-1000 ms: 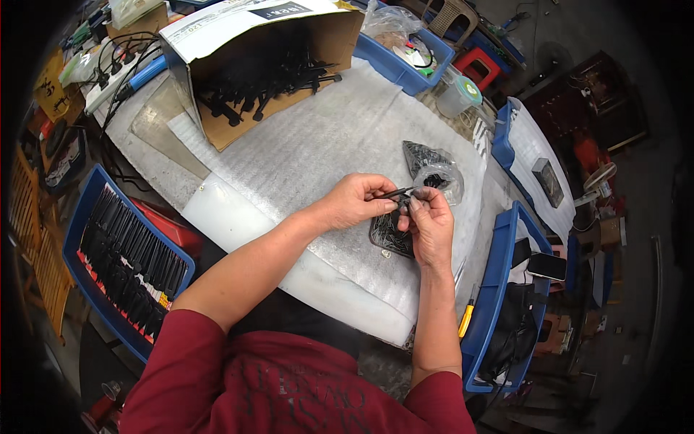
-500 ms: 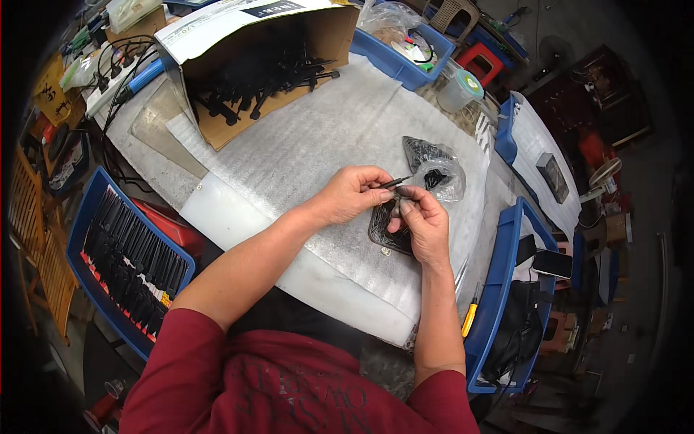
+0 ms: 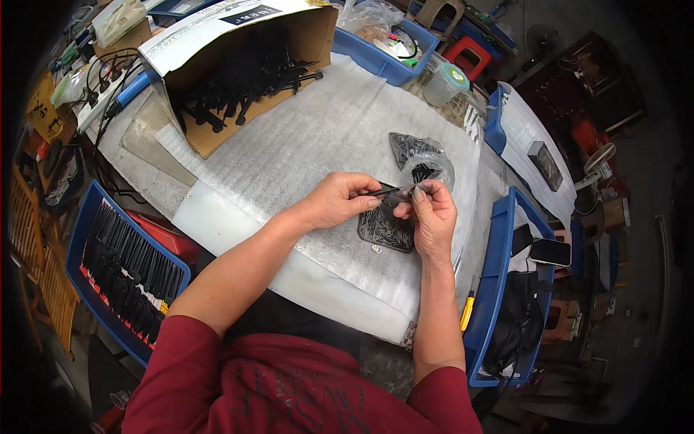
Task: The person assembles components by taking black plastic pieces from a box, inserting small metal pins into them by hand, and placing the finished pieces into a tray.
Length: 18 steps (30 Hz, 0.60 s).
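Observation:
My left hand (image 3: 340, 201) pinches a slim black rod-shaped part (image 3: 377, 192), which points to the right across the table. Facing it, my right hand (image 3: 432, 217) has its thumb and fingertips pressed together close to the part's far end. Whatever sits between those right fingertips is too small and blurred to name. Just below the hands lies a dark shallow tray (image 3: 387, 233) of thin metal pins or screws, partly covered by my right fingers. Beyond the hands are clear plastic bags (image 3: 426, 153) with small dark pieces inside.
An open cardboard box (image 3: 210, 145) of black long-stemmed parts stands at the far left. Blue bins flank me: the left bin (image 3: 186, 278) holds rows of black parts, the right bin (image 3: 499, 271) a phone (image 3: 549, 252) and black cloth. A yellow-handled tool (image 3: 468, 312) lies beside the right bin.
My right hand has shifted slightly right, and its fingertips now sit at the far end of the black part. The whole view has shifted a little as well.

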Available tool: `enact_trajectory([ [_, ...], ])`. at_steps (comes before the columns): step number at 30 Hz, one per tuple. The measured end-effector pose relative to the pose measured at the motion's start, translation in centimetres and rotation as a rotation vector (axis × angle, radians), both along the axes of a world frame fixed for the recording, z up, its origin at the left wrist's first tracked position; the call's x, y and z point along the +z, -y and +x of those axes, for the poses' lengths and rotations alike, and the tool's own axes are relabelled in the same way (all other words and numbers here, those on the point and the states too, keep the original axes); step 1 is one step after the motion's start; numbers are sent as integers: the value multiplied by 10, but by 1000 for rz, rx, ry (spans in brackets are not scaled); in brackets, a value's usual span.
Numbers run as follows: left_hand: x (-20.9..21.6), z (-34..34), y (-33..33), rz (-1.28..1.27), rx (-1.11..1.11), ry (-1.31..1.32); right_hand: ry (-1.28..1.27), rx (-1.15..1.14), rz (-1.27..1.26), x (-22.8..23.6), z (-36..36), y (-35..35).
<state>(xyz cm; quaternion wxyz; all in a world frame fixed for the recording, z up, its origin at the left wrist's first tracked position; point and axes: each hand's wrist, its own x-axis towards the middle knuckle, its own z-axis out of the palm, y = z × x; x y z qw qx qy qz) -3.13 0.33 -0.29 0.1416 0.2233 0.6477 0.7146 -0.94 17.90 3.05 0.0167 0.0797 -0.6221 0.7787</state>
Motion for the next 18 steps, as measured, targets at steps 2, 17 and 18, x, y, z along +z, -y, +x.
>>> enact_trajectory([
  [2,-1,0,-1,-20,-13,-3,-37,-28,6,-1,-1,1],
  [17,5,4,1,-118,-6,-110,-62,-10,142,-9,1,5],
  [18,5,4,1,-110,-13,-119,-60,-8,154,-9,2,5],
])
